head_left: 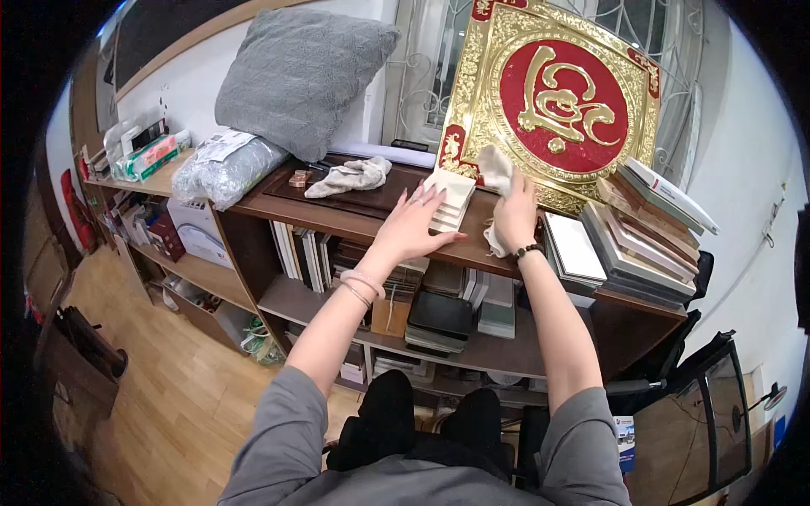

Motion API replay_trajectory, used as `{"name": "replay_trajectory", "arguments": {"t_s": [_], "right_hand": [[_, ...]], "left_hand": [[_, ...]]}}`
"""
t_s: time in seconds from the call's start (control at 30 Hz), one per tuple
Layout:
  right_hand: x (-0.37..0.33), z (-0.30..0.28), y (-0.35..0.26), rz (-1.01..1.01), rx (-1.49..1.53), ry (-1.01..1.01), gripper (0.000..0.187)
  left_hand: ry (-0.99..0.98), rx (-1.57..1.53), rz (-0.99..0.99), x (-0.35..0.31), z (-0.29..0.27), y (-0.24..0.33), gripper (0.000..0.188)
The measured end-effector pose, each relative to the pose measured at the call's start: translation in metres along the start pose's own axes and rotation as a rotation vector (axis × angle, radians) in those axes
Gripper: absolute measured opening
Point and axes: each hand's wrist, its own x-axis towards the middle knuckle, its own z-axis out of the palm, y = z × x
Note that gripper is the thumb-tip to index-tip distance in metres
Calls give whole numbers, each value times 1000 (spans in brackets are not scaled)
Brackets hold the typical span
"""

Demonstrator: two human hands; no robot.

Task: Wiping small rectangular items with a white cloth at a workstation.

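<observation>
My right hand (516, 221) is closed around a whitish cloth (495, 167); one end sticks up above the fingers and a bit hangs below the palm. My left hand (410, 228) has its fingers spread over the shelf top, the fingertips at the left side of a small stack of cream, stepped pieces (452, 201). Whether those fingertips press on the stack, I cannot tell. A second crumpled cloth (349, 177) lies on a dark tray (287, 196) to the left. Behind my right hand leans a gold and red square plaque (561, 101) with raised lettering.
Stacked sample boards (645, 244) and a white pile (575, 244) stand right of my hands. At left are a grey cushion (304, 80) and a plastic-wrapped bundle (226, 169). Books and boxes fill the shelves below the brown top (261, 202). A black-framed glass panel (700, 413) stands lower right.
</observation>
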Motion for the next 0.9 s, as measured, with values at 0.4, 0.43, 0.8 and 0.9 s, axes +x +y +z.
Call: {"name": "replay_trajectory", "arguments": {"t_s": [0.4, 0.43, 0.8, 0.9], "right_hand": [[8, 17, 0, -21, -562, -526, 39], [1, 12, 0, -109, -501, -496, 39], [-97, -87, -65, -437, -25, -542, 45], [-139, -118, -70, -373, 197, -535, 46]], "left_hand": [[-71, 37, -199, -4, 8, -13, 64], [-69, -14, -214, -2, 8, -16, 57], [-1, -220, -193, 3, 16, -22, 39], [23, -57, -225, -5, -7, -1, 46]]}}
